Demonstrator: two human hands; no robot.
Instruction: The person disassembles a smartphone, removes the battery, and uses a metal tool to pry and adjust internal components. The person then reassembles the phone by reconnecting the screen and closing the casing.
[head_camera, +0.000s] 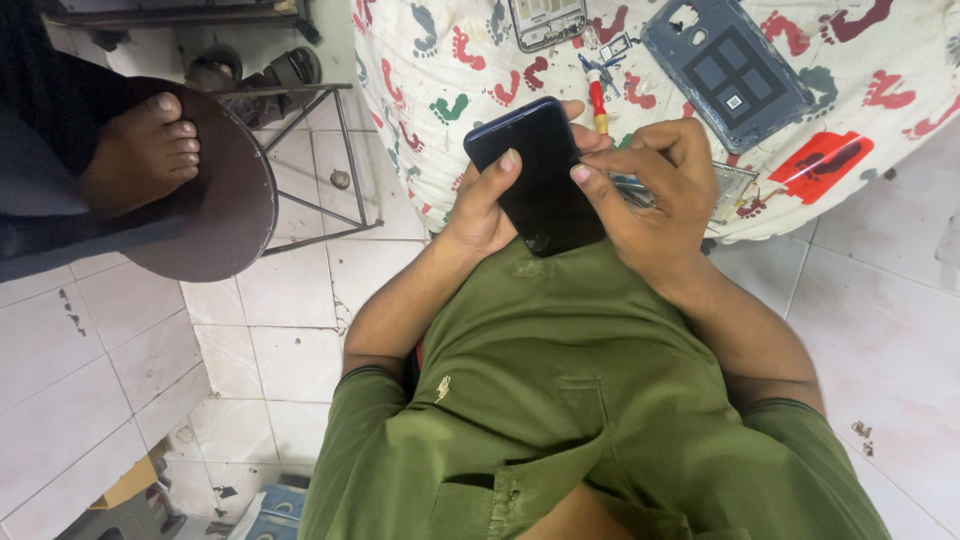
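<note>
A dark blue smartphone (540, 175) with a glossy black face is held over my lap, above my green shirt. My left hand (482, 205) grips its left edge, thumb lying on the glass. My right hand (650, 195) holds the right edge, thumb pressed at the side of the screen. Both hands are closed on the phone. Just beyond my hands lies a cloth (900, 60) printed with coloured footprints.
On the cloth lie a grey phone back cover (725, 70), a phone frame (547, 20), a red-handled screwdriver (599, 105) and small parts. At left another person's bare foot (140, 150) rests on a round brown stool (225, 215) with a metal frame. White floor tiles surround.
</note>
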